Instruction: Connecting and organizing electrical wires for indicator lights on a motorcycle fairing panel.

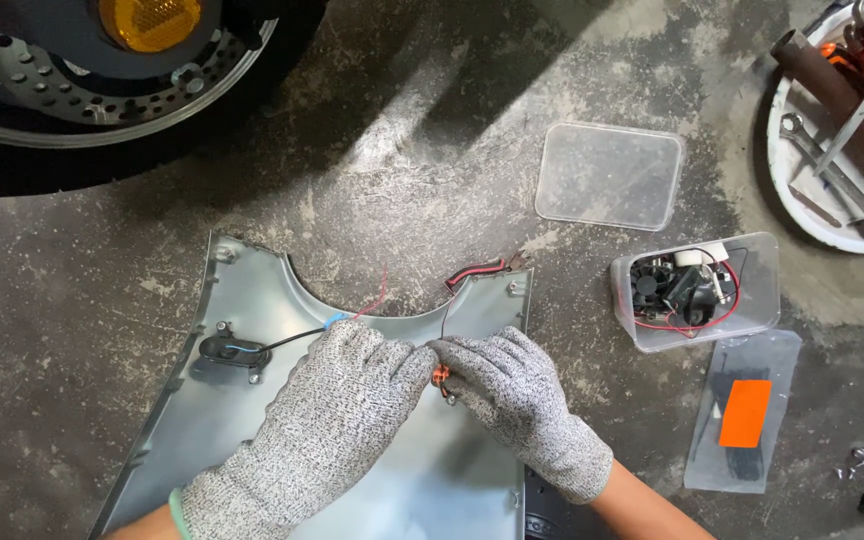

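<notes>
The small orange ring part (440,376) sits on the grey-blue plastic body panel (252,400), pinched between my 2 gloved hands. My left hand (327,420) and right hand (517,400) both clamp it, steadying the thin black wire (445,320) there, I judge.

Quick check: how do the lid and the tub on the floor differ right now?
The lid lies flat and bare; the tub holds black parts and red wire. The lid is nearer the wheel; the tub lies nearer the right hand, beside a plastic bag. Both are clear plastic rectangles with rounded corners.
</notes>
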